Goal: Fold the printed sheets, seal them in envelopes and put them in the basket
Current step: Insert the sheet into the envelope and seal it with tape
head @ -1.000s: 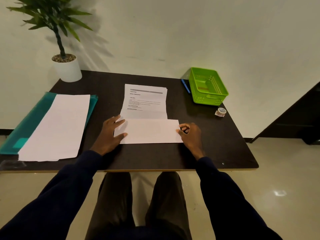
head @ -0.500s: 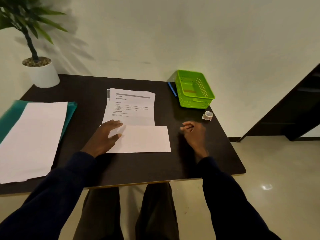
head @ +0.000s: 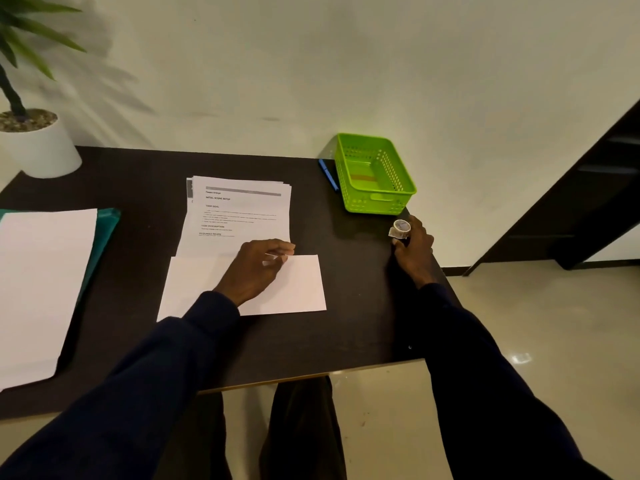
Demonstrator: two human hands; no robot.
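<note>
A white envelope point(head: 298, 289) lies on the dark table point(head: 138, 181) in front of me, overlapping the near end of a stack of printed sheets point(head: 242, 209). My left hand point(head: 256, 268) rests palm down on the envelope, fingers near its far edge. My right hand point(head: 414, 249) is at the table's right edge, fingers closed around a small roll of clear tape point(head: 401, 227). The green plastic basket point(head: 377, 202) stands at the back right, just beyond the tape.
A blue pen point(head: 328, 174) lies left of the basket. A pile of white paper point(head: 38, 289) sits on a teal folder point(head: 107, 220) at the left. A potted plant point(head: 34, 140) stands at the back left corner. The table ends just right of my right hand.
My right hand left the envelope, moved right and back, and closed on the tape roll. My left hand slid from the envelope's left end toward its middle. The view turned right.
</note>
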